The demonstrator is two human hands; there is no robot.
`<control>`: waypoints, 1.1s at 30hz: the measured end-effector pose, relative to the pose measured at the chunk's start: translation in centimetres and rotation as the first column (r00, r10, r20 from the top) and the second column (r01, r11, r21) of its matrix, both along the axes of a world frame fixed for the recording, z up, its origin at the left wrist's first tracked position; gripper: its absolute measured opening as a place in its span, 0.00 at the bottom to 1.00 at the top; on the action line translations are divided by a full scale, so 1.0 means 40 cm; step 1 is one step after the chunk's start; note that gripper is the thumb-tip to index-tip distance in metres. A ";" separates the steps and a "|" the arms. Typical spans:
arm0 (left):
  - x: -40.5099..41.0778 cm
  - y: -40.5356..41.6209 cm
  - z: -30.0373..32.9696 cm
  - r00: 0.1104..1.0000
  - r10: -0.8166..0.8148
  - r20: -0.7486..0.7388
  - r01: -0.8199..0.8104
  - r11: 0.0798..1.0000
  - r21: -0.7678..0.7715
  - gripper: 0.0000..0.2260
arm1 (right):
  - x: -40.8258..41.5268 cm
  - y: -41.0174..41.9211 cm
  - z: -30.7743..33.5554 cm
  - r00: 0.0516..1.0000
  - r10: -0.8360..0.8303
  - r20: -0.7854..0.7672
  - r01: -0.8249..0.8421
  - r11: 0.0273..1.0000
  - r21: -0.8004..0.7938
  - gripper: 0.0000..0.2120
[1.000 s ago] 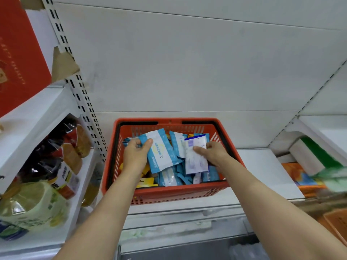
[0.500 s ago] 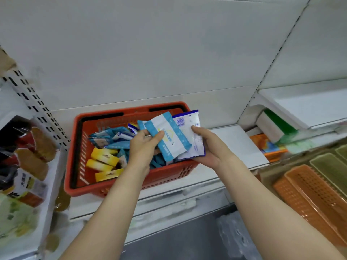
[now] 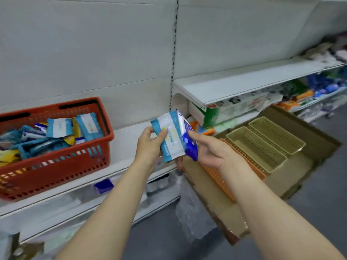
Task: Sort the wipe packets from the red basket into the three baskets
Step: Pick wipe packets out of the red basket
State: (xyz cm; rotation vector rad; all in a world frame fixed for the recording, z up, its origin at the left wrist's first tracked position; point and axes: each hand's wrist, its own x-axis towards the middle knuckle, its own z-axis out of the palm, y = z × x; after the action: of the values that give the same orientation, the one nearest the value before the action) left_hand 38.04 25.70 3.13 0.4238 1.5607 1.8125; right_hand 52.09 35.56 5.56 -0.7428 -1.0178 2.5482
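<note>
My left hand [image 3: 148,145] grips a light blue and white wipe packet [image 3: 170,137] in mid-air, right of the red basket [image 3: 56,166]. My right hand [image 3: 208,149] holds a dark blue and white wipe packet [image 3: 188,139] just behind it. The red basket sits on the white shelf at the left, full of several blue, white and yellow packets [image 3: 56,132]. At the lower right, an orange basket [image 3: 217,177] and two beige baskets [image 3: 257,149] [image 3: 276,134] lie side by side; the beige ones look empty.
The three baskets rest on a brown cardboard sheet [image 3: 293,177] on the grey floor. A white upper shelf [image 3: 244,85] juts out at the right, with green and white packaged goods [image 3: 225,111] under it. A blue packet [image 3: 104,185] lies on the lower shelf.
Both hands have lifted their packets out of the red basket and carried them right, toward the three baskets. My view has swung right, so the red basket now sits at the left.
</note>
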 end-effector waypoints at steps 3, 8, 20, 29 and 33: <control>0.137 0.079 -0.024 1.000 0.000 0.018 0.000 1.000 -0.015 0.05 | 0.168 0.079 -0.036 0.982 -0.169 0.081 0.163 0.984 0.071 0.26; 0.302 0.179 -0.061 0.991 -0.058 0.117 0.063 0.997 -0.037 0.04 | 0.387 0.191 -0.075 0.900 -0.408 0.153 0.388 0.910 0.147 0.23; 0.429 0.517 -0.141 0.942 -0.211 0.262 0.238 0.968 -0.075 0.12 | 0.549 0.470 -0.152 0.780 -0.573 0.250 0.532 0.819 0.217 0.12; 0.447 0.702 -0.195 0.945 -0.187 0.270 0.226 0.967 -0.120 0.12 | 0.561 0.691 -0.200 0.793 -0.522 0.314 0.452 0.850 0.272 0.09; 0.443 0.740 -0.210 0.957 -0.108 0.270 0.148 0.981 -0.130 0.12 | 0.532 0.766 -0.242 0.829 -0.433 0.354 0.337 0.892 0.302 0.11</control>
State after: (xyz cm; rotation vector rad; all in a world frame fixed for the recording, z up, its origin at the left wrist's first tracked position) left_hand 55.74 55.32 -5.28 0.2005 1.4373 1.5704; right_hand 73.37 66.21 -4.12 -1.3077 -1.1181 1.9257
